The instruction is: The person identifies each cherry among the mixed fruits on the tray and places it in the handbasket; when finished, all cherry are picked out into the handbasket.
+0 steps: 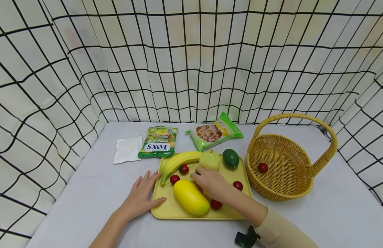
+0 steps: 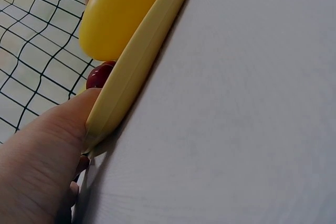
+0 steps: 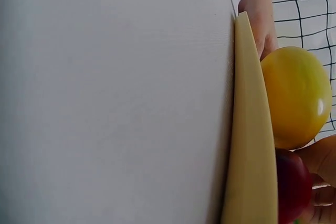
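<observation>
A yellow tray [image 1: 228,214] holds a banana [image 1: 179,163], a green pear [image 1: 210,160], a yellow mango [image 1: 191,197], a dark green avocado [image 1: 230,158] and several red cherries [image 1: 237,185]. At the tray's left edge my left hand [image 1: 141,196] lies with spread, mostly straight fingers; its thumb [image 2: 68,114] rests over the rim. Over the middle of the tray is my right hand [image 1: 211,182], fingers bent downward between the pear and the mango. Whatever may be under its fingertips is hidden. In the right wrist view, a cherry [image 3: 293,187] partly blocks the right hand's fingers [image 3: 320,156].
A wicker basket [image 1: 281,193] with a tall handle stands to the right, one cherry [image 1: 263,167] inside. Behind the tray lie a green snack packet [image 1: 210,133], a candy bag [image 1: 158,142] and a white cloth [image 1: 127,150]. Black-gridded white walls enclose the table.
</observation>
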The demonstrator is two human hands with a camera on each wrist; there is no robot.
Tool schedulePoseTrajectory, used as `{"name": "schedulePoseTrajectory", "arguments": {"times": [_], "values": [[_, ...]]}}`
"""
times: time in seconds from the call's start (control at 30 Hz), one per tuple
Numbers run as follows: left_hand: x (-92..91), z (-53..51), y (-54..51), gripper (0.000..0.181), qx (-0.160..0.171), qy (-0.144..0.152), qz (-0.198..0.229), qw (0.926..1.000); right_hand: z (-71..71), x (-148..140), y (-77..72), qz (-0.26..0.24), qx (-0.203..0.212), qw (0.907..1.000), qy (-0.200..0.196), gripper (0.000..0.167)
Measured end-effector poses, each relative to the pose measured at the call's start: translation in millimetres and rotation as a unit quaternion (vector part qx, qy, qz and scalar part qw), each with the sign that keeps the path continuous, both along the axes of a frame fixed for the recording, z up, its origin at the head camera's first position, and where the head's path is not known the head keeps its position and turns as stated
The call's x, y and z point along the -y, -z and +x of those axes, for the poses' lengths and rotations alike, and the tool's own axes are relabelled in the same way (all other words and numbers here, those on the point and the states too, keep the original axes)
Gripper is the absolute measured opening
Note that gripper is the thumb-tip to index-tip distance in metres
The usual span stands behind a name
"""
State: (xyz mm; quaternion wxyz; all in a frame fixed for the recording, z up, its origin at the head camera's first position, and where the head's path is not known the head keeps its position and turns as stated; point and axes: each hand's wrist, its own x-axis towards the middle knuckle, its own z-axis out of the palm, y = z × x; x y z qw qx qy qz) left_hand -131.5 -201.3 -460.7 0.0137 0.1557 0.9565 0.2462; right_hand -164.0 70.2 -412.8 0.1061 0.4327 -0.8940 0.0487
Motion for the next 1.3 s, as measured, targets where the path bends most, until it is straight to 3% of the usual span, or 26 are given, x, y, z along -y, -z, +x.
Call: {"name": "schedulePoseTrajectory", "arguments": {"times": [0.5,0.9,1.3], "values": [[0.3,1.0,-1.9,0.085,-0.007,0.007,0.002,1.0000,13.3,-5.1,-16.1,-0.036,-0.094,0.9948,0.016,0.015],[0.8,1.2,-2.0,0.086,-0.002,0.005,0.001,1.0000,21.0,-25.7,-34.7,-0.084,-0.114,0.9900,0.001,0.028],[0.7,1.5,-0.9,0.085,-0.009,0.005,0.005,0.9999,23.9,-52.9,-41.1,-0.092,-0.137,0.9855,0.038,0.029]]}}
